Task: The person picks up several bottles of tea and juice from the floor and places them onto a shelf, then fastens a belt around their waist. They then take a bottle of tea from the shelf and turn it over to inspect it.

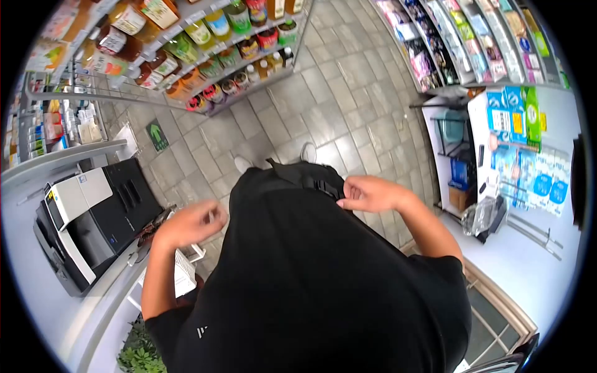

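Black cloth fills the middle of the head view, and here we are looking down past the shirt at a black buckle [321, 186] by the waist. Right hand [373, 194] is the nearer one, no contest! The buckle lies just inward of its fingertips, with its long axis slanting across the body and the near end pointing towards thumb and forefinger. Those fingers are bent, with a small gap between thumb and forefinger, right beside the edge of the dark cloth; whether they pinch any of it, we cannot tell.

Over to the left hand [193, 221]: it's a bit blurred, fingers loosely curled and partly open, and we see nothing in their hold. It hangs beside the shirt [305, 280], well apart from the buckle, which lies across the body from those fingers. A black strap [281, 169] sits between the two hands, on the left-hand side of the buckle and further out towards the shoes [308, 152].

Outward of the left fingers we have a black-and-white printer [93, 217]; outward of the right, packets [516, 118] on a white surface. Beyond both hands, tiled floor [323, 93] runs between the stocked shelves.
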Demonstrator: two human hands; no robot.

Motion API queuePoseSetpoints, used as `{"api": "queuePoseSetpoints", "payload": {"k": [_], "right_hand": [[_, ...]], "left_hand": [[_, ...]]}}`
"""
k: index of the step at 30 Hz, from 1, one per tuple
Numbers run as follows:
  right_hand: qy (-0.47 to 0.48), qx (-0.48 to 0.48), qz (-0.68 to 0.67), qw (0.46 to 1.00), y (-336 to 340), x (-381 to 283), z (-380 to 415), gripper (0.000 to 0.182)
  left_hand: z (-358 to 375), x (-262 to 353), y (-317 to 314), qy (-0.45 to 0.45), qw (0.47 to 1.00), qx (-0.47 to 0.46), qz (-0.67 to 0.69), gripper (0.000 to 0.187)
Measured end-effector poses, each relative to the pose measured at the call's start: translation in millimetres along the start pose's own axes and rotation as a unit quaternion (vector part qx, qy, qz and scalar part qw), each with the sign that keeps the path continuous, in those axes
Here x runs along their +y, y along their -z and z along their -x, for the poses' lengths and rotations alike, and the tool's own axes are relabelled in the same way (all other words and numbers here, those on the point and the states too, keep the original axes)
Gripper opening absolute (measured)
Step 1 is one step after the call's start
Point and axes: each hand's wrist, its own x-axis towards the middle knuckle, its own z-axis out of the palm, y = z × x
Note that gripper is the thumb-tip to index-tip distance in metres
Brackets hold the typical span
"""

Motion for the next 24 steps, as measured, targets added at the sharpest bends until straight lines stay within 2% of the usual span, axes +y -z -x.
{"api": "queuePoseSetpoints", "payload": {"k": [1, 2, 3, 5, 6, 8, 9, 11, 13, 16, 17, 18, 24], "right_hand": [[0.023, 0.022, 0.018, 0.999, -3, 1, 0, 0.038], [0.061, 0.058, -0.011, 0.996, -9, 5, 0, 0.043], [0.056, 0.062, -0.016, 0.996, -13, 3, 0, 0.043], [0.052, 0.081, 0.019, 0.995, -17, -7, 2, 0.04], [0.042, 0.087, 0.001, 0.995, -21, -8, 2, 0.037], [0.026, 0.082, -0.013, 0.996, -25, -15, 3, 0.036], [0.013, 0.074, -0.023, 0.997, -28, -17, 3, 0.035], [0.011, 0.082, -0.044, 0.996, -37, -12, 3, 0.035], [0.008, 0.095, -0.064, 0.993, -45, -10, 4, 0.034], [-0.011, 0.096, -0.109, 0.989, -58, -10, 6, 0.037], [-0.014, 0.103, -0.113, 0.988, -63, -13, 8, 0.037], [-0.017, 0.112, -0.109, 0.988, -69, -16, 9, 0.037], [-0.043, 0.162, -0.055, 0.984, -101, -46, 25, 0.039]], "left_hand": [[-12, 25, 2, -0.018, 0.998, 0.039, -0.041, 0.02], [-29, 35, 1, -0.095, 0.993, 0.049, -0.056, 0.02], [-46, 46, 1, -0.174, 0.98, 0.061, -0.07, 0.019], [-72, 81, -3, -0.243, 0.963, 0.04, -0.112, 0.021], [-84, 93, -8, -0.245, 0.962, 0.033, -0.113, 0.021], [-106, 111, -20, -0.332, 0.92, 0.005, -0.208, 0.024], [-114, 119, -25, -0.335, 0.919, -0.002, -0.208, 0.024], [-125, 130, -34, -0.299, 0.909, -0.098, -0.274, 0.029], [-129, 129, -39, -0.324, 0.896, -0.124, -0.276, 0.028], [-127, 123, -43, -0.328, 0.883, -0.138, -0.306, 0.025], [-124, 117, -45, -0.359, 0.874, -0.114, -0.308, 0.023], [-119, 111, -45, -0.388, 0.863, -0.09, -0.31, 0.022], [-94, 95, -39, -0.418, 0.837, -0.072, -0.346, 0.015]]}}
